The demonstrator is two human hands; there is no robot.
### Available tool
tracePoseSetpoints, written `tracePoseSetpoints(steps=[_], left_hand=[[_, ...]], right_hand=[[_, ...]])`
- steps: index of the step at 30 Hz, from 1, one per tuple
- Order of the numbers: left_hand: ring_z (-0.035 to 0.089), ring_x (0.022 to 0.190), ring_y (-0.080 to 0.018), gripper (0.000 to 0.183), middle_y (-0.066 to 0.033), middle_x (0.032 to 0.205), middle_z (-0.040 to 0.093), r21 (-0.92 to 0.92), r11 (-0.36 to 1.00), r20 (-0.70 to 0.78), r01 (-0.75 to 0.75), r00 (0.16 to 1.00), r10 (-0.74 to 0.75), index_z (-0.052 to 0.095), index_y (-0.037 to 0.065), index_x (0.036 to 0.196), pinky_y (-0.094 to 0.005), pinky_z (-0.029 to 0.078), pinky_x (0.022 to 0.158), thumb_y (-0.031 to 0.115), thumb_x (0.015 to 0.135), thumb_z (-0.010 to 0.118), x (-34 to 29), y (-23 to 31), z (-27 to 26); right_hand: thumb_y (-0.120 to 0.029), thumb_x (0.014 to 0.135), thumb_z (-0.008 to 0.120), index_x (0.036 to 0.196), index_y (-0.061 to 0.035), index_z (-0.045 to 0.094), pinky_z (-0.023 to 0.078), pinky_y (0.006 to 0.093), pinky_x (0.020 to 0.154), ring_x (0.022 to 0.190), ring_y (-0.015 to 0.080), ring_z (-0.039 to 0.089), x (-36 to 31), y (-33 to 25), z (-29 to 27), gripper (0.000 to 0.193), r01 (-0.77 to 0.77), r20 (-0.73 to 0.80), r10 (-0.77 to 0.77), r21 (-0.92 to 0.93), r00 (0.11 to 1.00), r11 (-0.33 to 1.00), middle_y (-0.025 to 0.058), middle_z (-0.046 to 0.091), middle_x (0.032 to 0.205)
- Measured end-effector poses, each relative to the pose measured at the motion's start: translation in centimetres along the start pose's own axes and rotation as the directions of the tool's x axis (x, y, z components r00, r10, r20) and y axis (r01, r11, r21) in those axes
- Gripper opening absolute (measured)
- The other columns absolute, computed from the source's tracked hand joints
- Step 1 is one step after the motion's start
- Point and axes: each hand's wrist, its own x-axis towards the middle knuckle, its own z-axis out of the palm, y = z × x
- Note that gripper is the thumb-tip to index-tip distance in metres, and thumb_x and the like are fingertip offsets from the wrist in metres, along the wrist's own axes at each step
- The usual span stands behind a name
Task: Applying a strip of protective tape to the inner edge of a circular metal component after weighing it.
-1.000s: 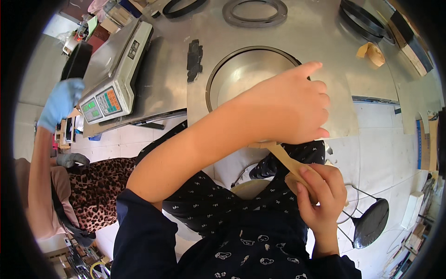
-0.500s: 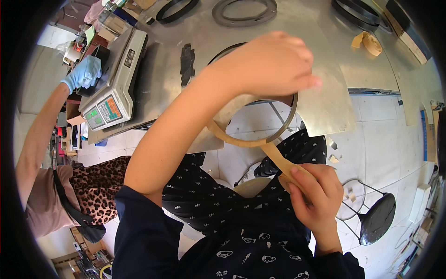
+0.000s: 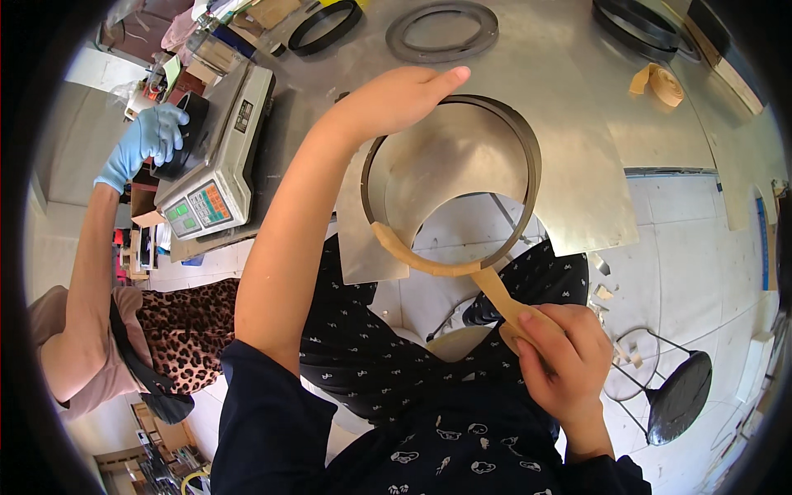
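Observation:
A dark round ring [image 3: 535, 157] lies at the metal table's near edge, its near part reaching out over the gap. Tan tape [image 3: 495, 289] covers part of its near rim, and a strip of it runs down to my right hand [image 3: 569, 355]. That hand is closed, pinching the strip between thumb and fingers. My left hand [image 3: 396, 101] is at the ring's far-left rim, the visible finger stretched out. Its other fingers are mostly hidden, and whether it presses on the ring is unclear.
A coiled tan tape roll [image 3: 662, 87] and black rings [image 3: 635, 29] lie at the back right. A flat grey ring [image 3: 441, 56] sits further back. On the left, a co-worker's blue-gloved hand [image 3: 148, 140] holds a black ring by a scale [image 3: 206, 202]. A black stool [image 3: 681, 396] stands right.
My left hand has moved left and back toward me from above the ring's far side, uncovering the ring. The right hand keeps its pinch on the tape. The co-worker's gloved hand has shifted slightly.

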Motion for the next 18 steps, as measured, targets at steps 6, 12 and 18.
tracePoseSetpoints(steps=[6,12,18], left_hand=[[0.06,0.092,-0.0233,0.07,-0.0135,0.096,0.066,0.015,0.995,-0.039,-0.099,0.994,0.1,0.067,-0.002,0.096,-0.0366,0.048,0.086,0.064,0.1,0.045,0.2,0.6,0.6],[0.062,0.112,-0.0228,0.072,-0.0144,0.114,0.07,-0.167,0.926,-0.068,-0.338,0.941,0.331,0.069,-0.001,0.12,-0.0332,0.044,0.102,0.063,0.101,0.043,0.4,1.3,1.2],[0.064,0.101,-0.021,0.072,-0.0132,0.11,0.071,-0.19,0.961,-0.055,-0.199,0.98,0.191,0.071,-0.001,0.116,-0.0325,0.048,0.095,0.064,0.101,0.042,1.1,-0.1,0.3]], right_hand=[[-0.003,0.067,0.08,0.107,-0.0078,0.072,0.055,0.0333,0.066,0.081,0.026,0.067,-0.1,0.1,-0.1,0.041,-0.01,0.001,0.01,0.003,1.0,1.0,0.007,0.069,0.099],[-0.002,0.068,0.08,0.109,-0.0075,0.072,0.055,0.0335,0.066,0.08,0.026,0.066,-0.2,0.2,-0.1,0.042,0.004,0.009,-0.004,0.023,1.0,1.0,0.0074,0.069,0.099],[-0.002,0.068,0.08,0.109,-0.0078,0.072,0.055,0.0335,0.066,0.081,0.0258,0.066,-0.3,0.2,-0.3,0.042,0.008,0.006,-0.008,0.009,1.0,1.0,0.0072,0.069,0.1]])
